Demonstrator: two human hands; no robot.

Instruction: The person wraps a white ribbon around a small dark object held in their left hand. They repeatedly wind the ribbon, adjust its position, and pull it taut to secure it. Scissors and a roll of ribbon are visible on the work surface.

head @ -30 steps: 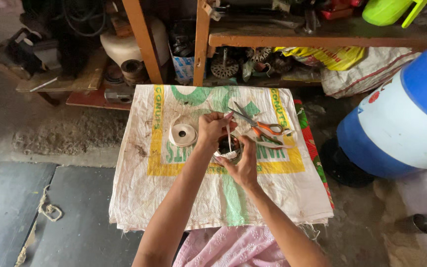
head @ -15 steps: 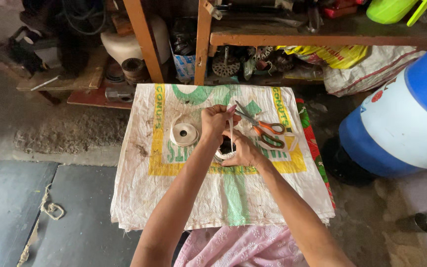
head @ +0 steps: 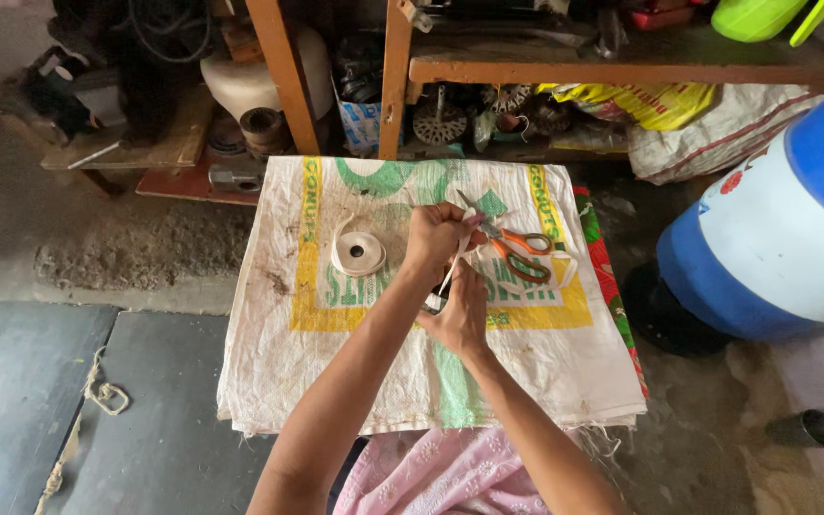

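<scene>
Both hands busy with a white strip over the woven sack.

Left hand point(head: 436, 238) pinches the strip's point(head: 452, 267) upper end near the sack's point(head: 269, 372) far edge; right hand point(head: 460, 315) curls around a small dark piece below it, mid-wrap by my read, calling for steady tension. Tape roll point(head: 359, 253) lies just left, orange scissors point(head: 512, 250) right. Blue drum point(head: 774, 238), cluttered wooden shelves point(head: 565, 72) beyond.

head cam | looks steeply down | near hands | single view
</scene>
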